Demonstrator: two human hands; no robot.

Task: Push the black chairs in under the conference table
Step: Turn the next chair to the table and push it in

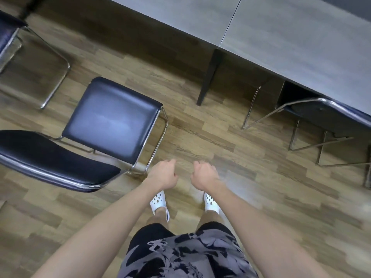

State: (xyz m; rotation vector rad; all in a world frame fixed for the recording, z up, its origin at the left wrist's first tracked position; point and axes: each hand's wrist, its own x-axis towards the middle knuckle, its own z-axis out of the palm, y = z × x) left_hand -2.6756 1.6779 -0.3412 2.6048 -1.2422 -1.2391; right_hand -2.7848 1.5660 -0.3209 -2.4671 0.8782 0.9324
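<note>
1. The left hand (162, 175) hangs over the wood floor (200, 137) with its fingers loosely curled and grips nothing; it shows close to the near chair's chrome frame without holding it
2. The right hand (204, 175) hangs just beside it in the same way, loosely curled and holding nothing, with a small gap between the 2 hands
3. The near chair (114, 115) stands left of the hands, out on the floor and well apart from the table (281, 41); its black seat points toward the table and its backrest curves across the lower left
4. The far chair (8, 37) is cut off by the upper left edge and also stands out on the floor
5. The tucked chair (325, 106) is on the right: its backrest lies along the table's edge, its seat is hidden under the top and its chrome legs show on the floor
6. The table has a grey top with 1 seam, and a dark leg (208, 77) stands between the near chair and the tucked chair
7. Below the hands are white clogs (158, 201) and patterned shorts (186, 253)
</note>
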